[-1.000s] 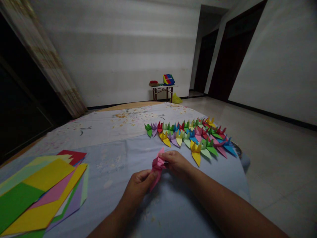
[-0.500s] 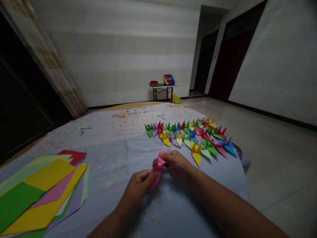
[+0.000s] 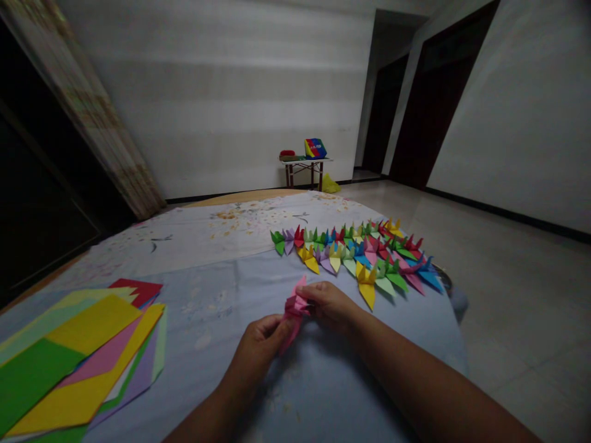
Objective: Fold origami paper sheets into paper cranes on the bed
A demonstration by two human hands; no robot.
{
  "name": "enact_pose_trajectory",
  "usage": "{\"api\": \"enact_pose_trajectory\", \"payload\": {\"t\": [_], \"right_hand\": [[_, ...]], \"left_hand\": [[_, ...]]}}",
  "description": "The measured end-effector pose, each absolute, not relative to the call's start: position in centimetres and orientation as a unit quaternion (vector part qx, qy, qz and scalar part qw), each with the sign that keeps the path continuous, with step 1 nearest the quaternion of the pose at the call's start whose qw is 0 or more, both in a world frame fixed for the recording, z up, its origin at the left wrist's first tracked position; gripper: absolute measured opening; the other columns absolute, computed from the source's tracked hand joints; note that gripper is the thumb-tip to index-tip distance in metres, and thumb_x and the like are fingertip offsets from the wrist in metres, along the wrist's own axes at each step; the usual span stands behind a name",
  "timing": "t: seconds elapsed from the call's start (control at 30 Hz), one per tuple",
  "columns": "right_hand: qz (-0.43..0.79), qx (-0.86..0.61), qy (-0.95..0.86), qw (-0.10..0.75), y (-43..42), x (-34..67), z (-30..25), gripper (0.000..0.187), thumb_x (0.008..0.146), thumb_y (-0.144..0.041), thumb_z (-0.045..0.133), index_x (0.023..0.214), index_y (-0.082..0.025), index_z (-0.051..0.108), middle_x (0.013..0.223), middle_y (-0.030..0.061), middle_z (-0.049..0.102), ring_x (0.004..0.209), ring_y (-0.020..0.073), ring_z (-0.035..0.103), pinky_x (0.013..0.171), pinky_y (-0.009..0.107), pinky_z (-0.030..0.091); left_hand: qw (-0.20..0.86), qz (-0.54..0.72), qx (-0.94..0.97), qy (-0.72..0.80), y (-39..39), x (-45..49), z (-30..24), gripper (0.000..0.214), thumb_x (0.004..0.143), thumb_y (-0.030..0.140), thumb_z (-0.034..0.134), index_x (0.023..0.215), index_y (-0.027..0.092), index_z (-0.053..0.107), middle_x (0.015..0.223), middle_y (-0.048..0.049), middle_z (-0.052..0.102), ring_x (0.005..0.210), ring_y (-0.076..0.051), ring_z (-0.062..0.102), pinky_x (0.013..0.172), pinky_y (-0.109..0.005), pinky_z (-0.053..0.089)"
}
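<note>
Between my two hands is a pink origami crane (image 3: 295, 306), held a little above the blue cloth. My left hand (image 3: 263, 339) pinches its lower, nearer end between thumb and fingers. On the upper right part, my right hand (image 3: 325, 301) is closed with thumb and fingertips on the paper. Parts of the folds are hidden behind the fingers. Just beyond my right hand stand rows of finished paper cranes (image 3: 367, 280) in yellow, green, blue, red, pink and purple.
A fanned stack of coloured paper sheets (image 3: 99, 317) lies at the table's left. The round table carries a floral tablecloth (image 3: 198, 246). Against the far wall stands a small table (image 3: 305, 162) with a colourful box (image 3: 315, 148). A yellow bag (image 3: 329, 183) lies beside it on the floor.
Both hands keep their hold on the pink crane in almost the same place. The view has shifted only very slightly.
</note>
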State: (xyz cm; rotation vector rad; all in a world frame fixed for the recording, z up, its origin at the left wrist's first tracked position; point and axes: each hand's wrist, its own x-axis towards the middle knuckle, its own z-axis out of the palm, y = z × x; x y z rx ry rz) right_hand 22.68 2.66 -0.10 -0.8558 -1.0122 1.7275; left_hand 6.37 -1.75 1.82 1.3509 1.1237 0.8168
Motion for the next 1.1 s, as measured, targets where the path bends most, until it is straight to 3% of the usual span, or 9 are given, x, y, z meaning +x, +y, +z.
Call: {"api": "enact_pose_trajectory", "payload": {"t": [0.4, 0.67, 0.87, 1.1], "right_hand": [[0.723, -0.340, -0.397, 0.452, 2.38, 22.18, 0.15, 0.035, 0.061, -0.042, 0.072, 0.057, -0.009, 0.060, 0.054, 0.0024, 0.060, 0.051, 0.0094, 0.051, 0.056, 0.024, 0.034], [0.720, -0.342, -0.390, 0.461, 2.47, 22.20, 0.00, 0.041, 0.065, -0.051, 0.067, 0.066, -0.010, 0.062, 0.062, 0.0045, 0.062, 0.056, 0.0104, 0.052, 0.056, 0.024, 0.036], [0.555, -0.443, -0.457, 0.535, 2.91, 22.91, 0.53, 0.039, 0.067, -0.049, 0.064, 0.088, -0.016, 0.064, 0.093, 0.0066, 0.062, 0.080, 0.0156, 0.052, 0.062, 0.025, 0.041], [0.367, -0.444, -0.647, 0.499, 2.15, 22.41, 0.51, 0.028, 0.071, -0.037, 0.064, 0.093, -0.019, 0.065, 0.086, 0.0029, 0.059, 0.073, 0.0128, 0.051, 0.066, 0.026, 0.042]], "left_hand": [[0.559, 0.358, 0.570, 0.484, -1.62, 6.62, 1.80, 0.048, 0.063, 0.060, 0.062, 0.069, 0.013, 0.066, 0.055, 0.0031, 0.048, 0.052, -0.010, 0.035, 0.050, -0.021, 0.025], [0.580, 0.366, 0.555, 0.471, -1.73, 6.48, 1.85, 0.039, 0.071, 0.052, 0.060, 0.073, 0.013, 0.066, 0.061, 0.0027, 0.053, 0.056, -0.010, 0.040, 0.055, -0.021, 0.030], [0.603, 0.424, 0.473, 0.483, -1.21, 6.26, 1.49, 0.036, 0.073, 0.048, 0.060, 0.081, 0.014, 0.068, 0.071, -0.0014, 0.063, 0.063, -0.012, 0.051, 0.060, -0.021, 0.038], [0.609, 0.450, 0.457, 0.466, -1.15, 6.28, 1.11, 0.035, 0.073, 0.048, 0.060, 0.081, 0.015, 0.068, 0.067, -0.0005, 0.063, 0.069, -0.015, 0.056, 0.065, -0.023, 0.041]]}}
